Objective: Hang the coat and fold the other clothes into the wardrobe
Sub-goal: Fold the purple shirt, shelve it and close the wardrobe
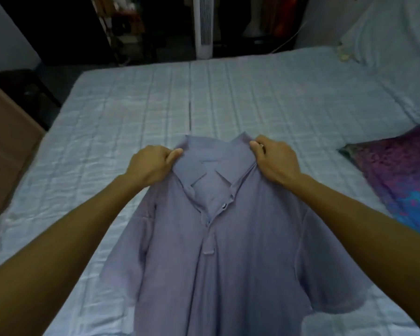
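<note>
Pinching left hand [150,163]: grips the polo shirt [228,275] at its shoulder, at 10 o'clock of the garment, thumb on top and fingers curled under the cloth.
Right hand [277,161]: grasps the other shoulder at 1 o'clock of the garment, fingers curled round a bunch of fabric just beside the collar [218,151].
Polo shirt: grey-blue, short-sleeved, front up at 6 o'clock of the view, lying on the bed [155,98]; collar toward 12 o'clock, hem cut off by the bottom edge.
Shoulders: lifted or flat, cannot tell.
Placket [210,229]: open at the top, one button [224,205] showing.
Sleeves [126,263]: spread toward 8 and 4 o'clock.
Bed: pale blue checked sheet, fills the middle of the view.
Patterned cloth [403,175]: purple and blue, at 3 o'clock on the bed, apart from the shirt.
Tower fan [204,27]: white, upright at 12 o'clock beyond the bed.
Pillow [386,32]: pale, at 2 o'clock.
Brown panel [7,132]: at 9 o'clock beside the bed.
</note>
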Demonstrator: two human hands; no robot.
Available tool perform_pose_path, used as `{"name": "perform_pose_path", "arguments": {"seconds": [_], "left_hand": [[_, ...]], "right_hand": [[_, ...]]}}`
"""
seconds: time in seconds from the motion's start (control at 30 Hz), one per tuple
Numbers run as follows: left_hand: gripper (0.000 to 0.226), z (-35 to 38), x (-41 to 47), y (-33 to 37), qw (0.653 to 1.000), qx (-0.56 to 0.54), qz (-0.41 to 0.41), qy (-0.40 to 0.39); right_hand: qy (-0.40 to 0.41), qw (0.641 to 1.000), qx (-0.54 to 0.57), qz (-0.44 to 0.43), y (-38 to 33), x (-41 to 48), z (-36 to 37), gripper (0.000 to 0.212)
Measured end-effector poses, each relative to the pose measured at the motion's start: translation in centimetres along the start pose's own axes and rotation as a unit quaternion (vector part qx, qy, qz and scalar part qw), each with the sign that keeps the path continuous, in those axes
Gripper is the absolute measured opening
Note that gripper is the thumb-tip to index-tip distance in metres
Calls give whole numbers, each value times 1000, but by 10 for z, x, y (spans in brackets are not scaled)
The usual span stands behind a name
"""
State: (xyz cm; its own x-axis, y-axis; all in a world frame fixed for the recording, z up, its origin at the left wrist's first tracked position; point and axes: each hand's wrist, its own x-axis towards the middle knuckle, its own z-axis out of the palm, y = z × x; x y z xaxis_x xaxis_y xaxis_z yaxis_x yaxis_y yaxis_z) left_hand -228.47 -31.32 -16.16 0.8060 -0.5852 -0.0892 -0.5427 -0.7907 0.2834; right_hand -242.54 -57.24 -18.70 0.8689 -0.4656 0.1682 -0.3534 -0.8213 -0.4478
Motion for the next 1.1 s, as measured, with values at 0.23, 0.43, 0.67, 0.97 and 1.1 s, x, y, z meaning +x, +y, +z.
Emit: {"name": "perform_pose_path", "arguments": {"seconds": [0.23,0.43,0.67,0.97,1.1], "left_hand": [[59,229,154,-75,990,-63,-123,10],[52,359,208,-100,982,-72,-151,91],[54,352,170,-126,992,-79,-78,58],[6,303,34,-186,940,-91,-201,-260],[13,293,27,-194,966,-120,-220,-65]], "right_hand": [[-23,996,-24,88,109,75,252,38],[43,991,-98,75,169,73,372,36],[39,991,-88,90,171,70,378,40],[-80,994,-48,-59,64,-91,353,42],[-182,979,-72,-63,33,-150,372,47]]}}
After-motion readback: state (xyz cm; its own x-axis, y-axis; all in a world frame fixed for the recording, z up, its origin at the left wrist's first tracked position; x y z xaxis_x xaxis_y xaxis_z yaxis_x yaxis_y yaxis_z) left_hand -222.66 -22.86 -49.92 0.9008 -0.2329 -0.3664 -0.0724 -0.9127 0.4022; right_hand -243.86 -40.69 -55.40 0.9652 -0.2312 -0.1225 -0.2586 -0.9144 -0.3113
